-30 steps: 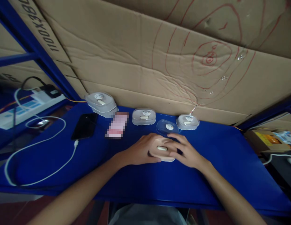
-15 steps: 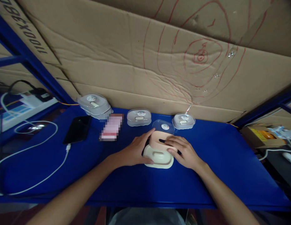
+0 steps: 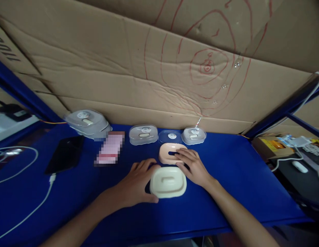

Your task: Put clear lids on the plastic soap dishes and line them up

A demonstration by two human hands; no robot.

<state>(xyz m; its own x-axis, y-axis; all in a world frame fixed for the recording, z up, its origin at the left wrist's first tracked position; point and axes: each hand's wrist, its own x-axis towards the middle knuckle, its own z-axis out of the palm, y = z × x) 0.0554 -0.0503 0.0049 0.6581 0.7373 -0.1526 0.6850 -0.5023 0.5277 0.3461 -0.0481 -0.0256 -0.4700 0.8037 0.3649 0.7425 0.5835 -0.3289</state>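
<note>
A cream oval-cornered tray (image 3: 168,183) with a raised bar in its middle lies on the blue table. Around its left end is my left hand (image 3: 141,181), thumb at the front corner and fingers at the back corner. Just behind the tray is a peach-coloured cover (image 3: 166,153) with a dark slot. Its right side is in my right hand (image 3: 194,166), fingers over the top by the slot and thumb at the front edge. A clear lid (image 3: 163,137) with a round white sticker lies behind the cover.
Translucent lidded boxes stand along the cardboard wall (image 3: 110,92): a stack (image 3: 88,125) at left, one box (image 3: 143,134) in the middle, another (image 3: 194,136) at right. A pixelated phone (image 3: 110,147) and a black phone (image 3: 65,154) on a white cable lie left.
The peach cover has gone from tilted over the cream tray to lying lower behind it, uncovering the tray. The tray appears nearer to me. The view has also shifted.
</note>
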